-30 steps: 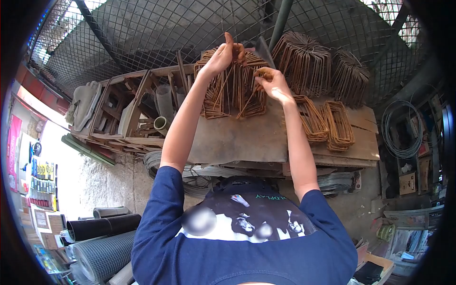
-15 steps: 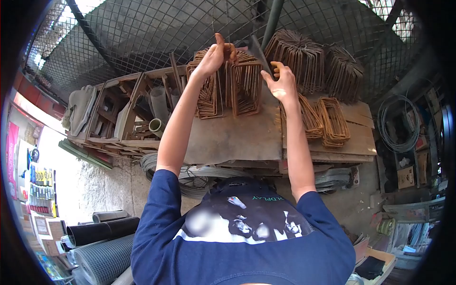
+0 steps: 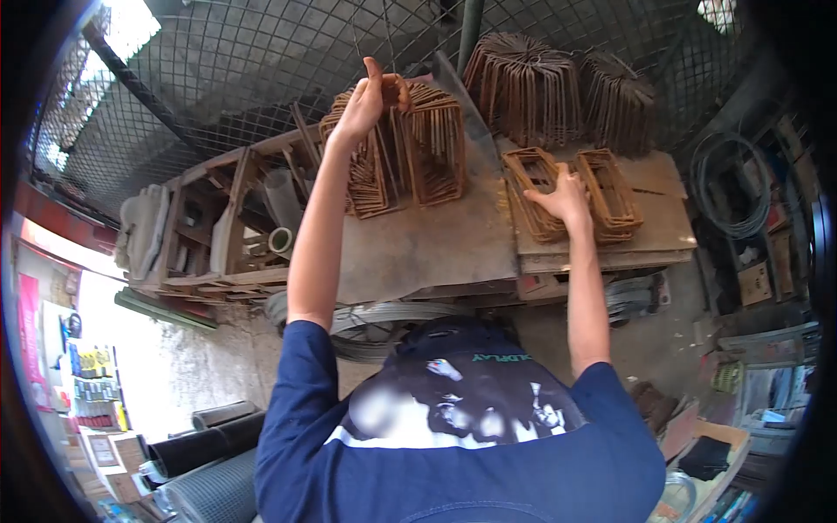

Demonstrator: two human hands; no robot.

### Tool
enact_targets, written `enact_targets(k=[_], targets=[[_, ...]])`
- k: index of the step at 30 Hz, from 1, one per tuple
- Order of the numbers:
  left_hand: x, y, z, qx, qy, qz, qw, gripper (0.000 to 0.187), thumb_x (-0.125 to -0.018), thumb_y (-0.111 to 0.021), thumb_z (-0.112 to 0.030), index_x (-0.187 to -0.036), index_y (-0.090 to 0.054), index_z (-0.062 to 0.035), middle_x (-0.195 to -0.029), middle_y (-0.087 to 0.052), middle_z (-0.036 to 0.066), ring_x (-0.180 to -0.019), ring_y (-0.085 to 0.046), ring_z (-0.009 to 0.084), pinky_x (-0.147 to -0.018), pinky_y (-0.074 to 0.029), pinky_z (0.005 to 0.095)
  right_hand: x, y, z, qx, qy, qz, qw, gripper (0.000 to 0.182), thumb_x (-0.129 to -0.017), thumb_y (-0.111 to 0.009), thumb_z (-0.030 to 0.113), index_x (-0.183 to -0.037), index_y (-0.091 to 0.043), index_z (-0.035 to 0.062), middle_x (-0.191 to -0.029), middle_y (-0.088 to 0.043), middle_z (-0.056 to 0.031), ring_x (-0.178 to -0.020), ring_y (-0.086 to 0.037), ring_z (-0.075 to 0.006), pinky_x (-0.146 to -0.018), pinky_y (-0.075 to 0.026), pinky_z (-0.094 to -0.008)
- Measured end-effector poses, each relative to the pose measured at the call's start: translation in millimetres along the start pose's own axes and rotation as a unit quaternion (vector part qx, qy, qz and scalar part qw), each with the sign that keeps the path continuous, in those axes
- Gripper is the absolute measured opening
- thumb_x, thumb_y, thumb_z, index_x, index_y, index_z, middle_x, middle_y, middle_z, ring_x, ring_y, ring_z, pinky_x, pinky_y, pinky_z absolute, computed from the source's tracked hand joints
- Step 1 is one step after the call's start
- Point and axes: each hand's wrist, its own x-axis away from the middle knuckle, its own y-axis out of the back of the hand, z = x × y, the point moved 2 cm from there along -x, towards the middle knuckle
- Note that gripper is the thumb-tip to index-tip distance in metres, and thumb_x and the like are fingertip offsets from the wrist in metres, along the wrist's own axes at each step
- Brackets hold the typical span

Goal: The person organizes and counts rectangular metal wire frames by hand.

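Observation:
My left hand (image 3: 370,103) is raised at the upper left of the rusty steel rebar stirrups (image 3: 436,152), which stand in rows on the bench. Its thumb points up, apart from the bent fingers, and I see nothing held in it. My right hand (image 3: 565,202) lies over the right side of a small stack of rectangular stirrups (image 3: 521,170), thumb stretched left and fingers forward. It seems to touch them. Another small stirrup stack (image 3: 615,200) is just right of that hand. Between the stirrup groups leans a dark flat strip (image 3: 466,96).
Large bundles of stirrups (image 3: 527,87) stand at the back against the wire mesh fence (image 3: 261,70). Wooden racks (image 3: 235,209) with pipes are on the left. Wire coils (image 3: 384,327) lie under the bench (image 3: 418,253), and mesh rolls (image 3: 214,484) at lower left.
My right hand has moved down and right, from beside the dark strip to the small stirrup stack. My left hand keeps much the same pose. The view has shifted slightly.

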Motion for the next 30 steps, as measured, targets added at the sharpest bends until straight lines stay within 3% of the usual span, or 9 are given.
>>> enact_targets(k=[5,12,15,19,20,22,23,27,30], targets=[[-1.9,5.5,6.1,-0.004,-0.011,0.010,1.000,0.087,-0.088,-0.009,-0.071,-0.081,-0.060,-0.0011,-0.075,-0.064,0.008,-0.074,-0.065,0.0186,-0.079,-0.051,0.0340,10.3,0.8,5.4,-0.039,0.000,-0.040,0.998,0.097,-0.061,-0.083,0.045,-0.135,-0.036,0.0032,-0.124,-0.049,-0.0308,-0.121,-0.046,-0.0432,-0.102,-0.035,-0.0586],[0.9,2.6,1.9,-0.028,0.002,0.007,1.000,0.089,-0.086,-0.007,-0.072,-0.078,-0.059,-0.0002,-0.069,-0.060,0.006,-0.070,-0.061,0.0165,-0.077,-0.050,0.0320,14.4,-4.5,0.7,0.015,0.054,-0.075,0.996,0.094,-0.059,-0.083,0.044,-0.135,-0.041,0.0069,-0.124,-0.052,-0.0251,-0.117,-0.050,-0.0380,-0.101,-0.035,-0.0546],[1.7,0.5,0.7,-0.026,0.006,0.003,1.000,0.089,-0.086,-0.007,-0.072,-0.078,-0.059,-0.0002,-0.067,-0.059,0.006,-0.069,-0.059,0.0156,-0.076,-0.050,0.0314,16.9,2.4,-1.3,-0.063,0.084,-0.049,0.993,0.096,-0.059,-0.083,0.046,-0.135,-0.041,0.0048,-0.126,-0.051,-0.0262,-0.116,-0.052,-0.0358,-0.100,-0.040,-0.0456],[0.3,0.6,2.3,-0.018,0.009,0.003,1.000,0.088,-0.087,-0.007,-0.071,-0.078,-0.058,0.0001,-0.067,-0.058,0.006,-0.069,-0.058,0.0154,-0.074,-0.048,0.0299,20.7,7.5,-5.2,-0.149,0.095,-0.058,0.983,0.098,-0.059,-0.082,0.052,-0.133,-0.043,0.0018,-0.125,-0.051,-0.0262,-0.117,-0.051,-0.0367,-0.100,-0.040,-0.0477],[0.7,-0.1,1.4,-0.025,0.008,0.004,1.000,0.088,-0.087,-0.008,-0.071,-0.078,-0.058,0.0003,-0.067,-0.058,0.006,-0.069,-0.058,0.0155,-0.074,-0.047,0.0292,22.0,7.4,-4.2,-0.148,0.091,-0.057,0.983,0.098,-0.059,-0.082,0.052,-0.133,-0.043,0.0018,-0.125,-0.051,-0.0262,-0.117,-0.051,-0.0367,-0.100,-0.040,-0.0477],[2.5,-2.2,-0.5,-0.029,0.009,0.008,1.000,0.088,-0.087,-0.008,-0.071,-0.078,-0.057,0.0002,-0.067,-0.058,0.005,-0.069,-0.058,0.0155,-0.074,-0.046,0.0285,25.9,10.4,2.2,0.029,0.066,-0.037,0.997,0.102,-0.058,-0.081,0.057,-0.133,-0.043,0.0001,-0.128,-0.049,-0.0274,-0.118,-0.050,-0.0372,-0.097,-0.043,-0.0463],[2.6,-1.4,1.0,-0.024,0.016,0.001,1.000,0.087,-0.087,-0.008,-0.071,-0.078,-0.057,-0.0001,-0.067,-0.058,0.005,-0.069,-0.058,0.0154,-0.074,-0.046,0.0287,27.5,15.6,5.8,0.049,0.054,-0.014,0.997,0.093,-0.062,-0.079,0.058,-0.128,-0.049,-0.0005,-0.129,-0.047,-0.0279,-0.119,-0.049,-0.0377,-0.098,-0.042,-0.0476],[4.0,1.1,2.2,-0.017,0.015,-0.005,1.000,0.087,-0.087,-0.008,-0.072,-0.078,-0.058,-0.0008,-0.067,-0.058,0.005,-0.070,-0.058,0.0150,-0.074,-0.047,0.0289,28.7,5.1,-4.4,-0.019,0.055,-0.010,0.998,0.074,-0.067,-0.078,0.052,-0.114,-0.059,-0.0013,-0.123,-0.051,-0.0263,-0.115,-0.052,-0.0359,-0.098,-0.043,-0.0456],[5.6,1.1,2.2,-0.015,0.013,-0.003,1.000,0.088,-0.087,-0.007,-0.072,-0.078,-0.058,-0.0006,-0.067,-0.058,0.005,-0.069,-0.058,0.0147,-0.074,-0.047,0.0287,27.8,9.5,-7.1,-0.026,0.062,0.002,0.998,0.077,-0.066,-0.081,0.047,-0.120,-0.055,-0.0004,-0.120,-0.051,-0.0269,-0.114,-0.052,-0.0366,-0.097,-0.043,-0.0455]])
